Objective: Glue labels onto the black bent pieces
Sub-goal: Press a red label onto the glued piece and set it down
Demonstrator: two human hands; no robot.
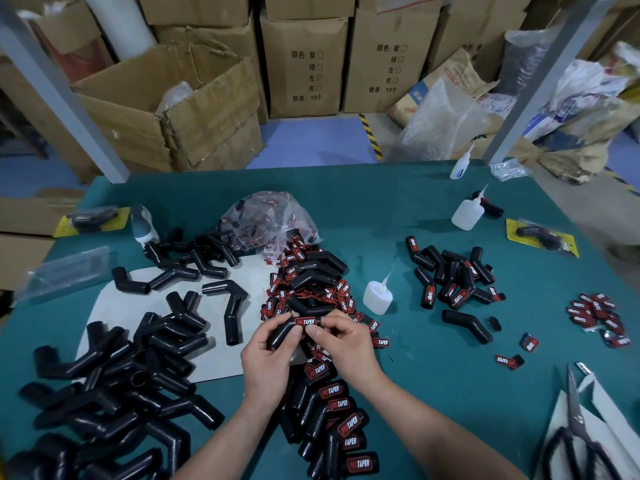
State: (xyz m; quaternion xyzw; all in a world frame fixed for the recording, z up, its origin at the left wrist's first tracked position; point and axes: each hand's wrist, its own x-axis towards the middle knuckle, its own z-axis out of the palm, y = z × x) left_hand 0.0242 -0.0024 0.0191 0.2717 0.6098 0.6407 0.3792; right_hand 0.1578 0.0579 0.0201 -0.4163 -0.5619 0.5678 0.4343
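My left hand [268,355] grips a black bent piece [282,336] just above the green table. My right hand [341,341] pinches the same piece at its upper end, fingers on the red-and-black label [305,321] lying on it. A heap of loose labels [311,289] sits right behind my hands. Unlabelled black bent pieces [114,382] pile up at the left. Labelled pieces [337,427] lie stacked between my forearms. A small glue bottle [378,295] stands right of the label heap.
More labelled pieces [453,278] lie at the right, with loose labels [597,315] further out. Two other glue bottles [468,213] [460,166] stand at the back right. Scissors [575,431] lie at the near right edge. A bag of labels [270,220] sits centre back.
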